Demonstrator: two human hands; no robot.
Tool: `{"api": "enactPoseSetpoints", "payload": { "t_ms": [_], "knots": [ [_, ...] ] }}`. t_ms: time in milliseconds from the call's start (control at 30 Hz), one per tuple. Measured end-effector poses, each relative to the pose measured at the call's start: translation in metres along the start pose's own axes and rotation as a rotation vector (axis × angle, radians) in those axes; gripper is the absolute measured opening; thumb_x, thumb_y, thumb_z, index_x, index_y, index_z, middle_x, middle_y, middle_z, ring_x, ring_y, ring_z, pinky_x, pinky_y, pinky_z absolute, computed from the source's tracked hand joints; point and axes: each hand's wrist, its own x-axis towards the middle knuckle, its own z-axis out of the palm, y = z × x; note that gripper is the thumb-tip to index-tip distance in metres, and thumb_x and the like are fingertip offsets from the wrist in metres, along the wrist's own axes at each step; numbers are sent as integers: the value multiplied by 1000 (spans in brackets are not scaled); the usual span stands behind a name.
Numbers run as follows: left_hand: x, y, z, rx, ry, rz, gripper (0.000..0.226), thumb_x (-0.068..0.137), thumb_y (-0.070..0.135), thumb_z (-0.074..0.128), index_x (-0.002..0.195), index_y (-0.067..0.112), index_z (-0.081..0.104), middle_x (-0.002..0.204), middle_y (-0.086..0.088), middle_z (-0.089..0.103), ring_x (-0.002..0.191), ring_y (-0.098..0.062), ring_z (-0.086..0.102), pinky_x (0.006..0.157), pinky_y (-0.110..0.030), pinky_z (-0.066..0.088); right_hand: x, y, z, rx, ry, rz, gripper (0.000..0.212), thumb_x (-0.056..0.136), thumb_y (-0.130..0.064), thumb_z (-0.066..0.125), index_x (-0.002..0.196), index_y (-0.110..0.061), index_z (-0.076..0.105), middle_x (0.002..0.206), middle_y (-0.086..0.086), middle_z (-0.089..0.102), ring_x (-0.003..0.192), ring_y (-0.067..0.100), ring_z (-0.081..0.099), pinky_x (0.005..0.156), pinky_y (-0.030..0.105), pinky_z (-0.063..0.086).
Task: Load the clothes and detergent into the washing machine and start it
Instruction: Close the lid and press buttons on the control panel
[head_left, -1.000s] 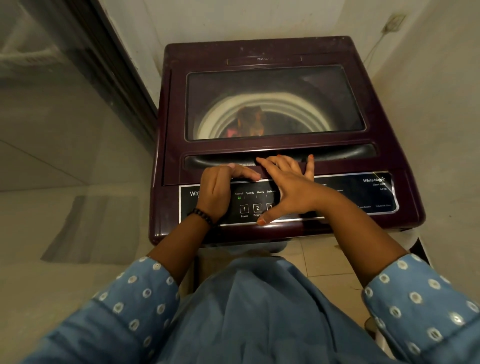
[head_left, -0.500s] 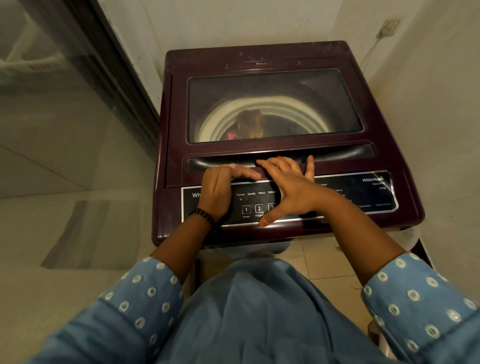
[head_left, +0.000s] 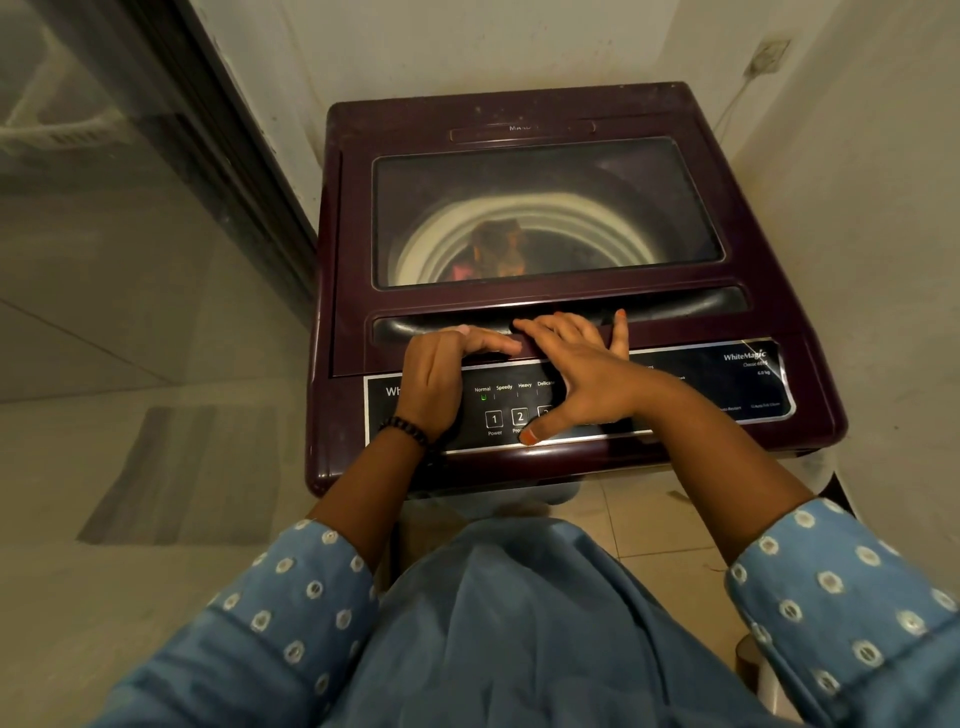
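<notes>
The washing machine (head_left: 566, 270) fills the middle and upper right of the frame, its lid (head_left: 545, 213) down flat. Through the lid's window, clothes (head_left: 493, 249) lie in the pale tub, just left of the window's centre. No detergent container shows, and whether detergent has gone in cannot be told.

Below the lid runs the control panel (head_left: 675, 389), across the centre of the frame. A small green light (head_left: 483, 397) glows under "Normal", so the power seems on and what remains, by my reading, is choosing a program and starting the cycle.

The left hand (head_left: 434, 382) rests over the panel's left part, fingers stretched forward and lightly bent over the lid's front edge, gripping nothing. The right hand (head_left: 587, 374) lies spread beside it, fingers extended onto the same edge, thumb reaching back to the panel's lower rim just below the button marked 2 (head_left: 520, 417). It holds nothing either.

To do this step well, lift the right hand clear first: it covers the buttons to the right of 2, and their labels need reading. Press with one fingertip squarely on the chosen square, firmly and once, then check the lights. Keep the left palm off the button marked 1 (head_left: 494, 419), labelled Power, which sits touching-close to that wrist.
</notes>
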Motion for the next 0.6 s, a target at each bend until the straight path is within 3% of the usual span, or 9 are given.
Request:
{"api": "enactPoseSetpoints", "payload": {
  "t_ms": [200,400,600],
  "knots": [
    [1,-1,-2,39,-10,12,56,94,11,20,92,3,76,96,-9,75,98,-15,69,92,-34,52,1,-2,0,14,20,23,108,75,-57,71,154,-31,2,161,-4,3,148,16,-12,106,61,-26],
    [1,-1,-2,50,-30,48,61,92,27,19,92,4,76,97,-6,75,98,-10,69,88,-22,50,2,-3,3,8,45,32,102,77,-59,67,153,-33,4,161,-5,6,148,16,-10,107,61,-25],
    [1,-1,-3,28,-35,9,56,94,16,21,92,5,76,97,-8,75,98,-12,69,91,-30,52,2,-3,4,11,49,37,102,77,-59,68,153,-33,5,160,-5,6,148,15,-9,107,61,-25]
  ]
}}
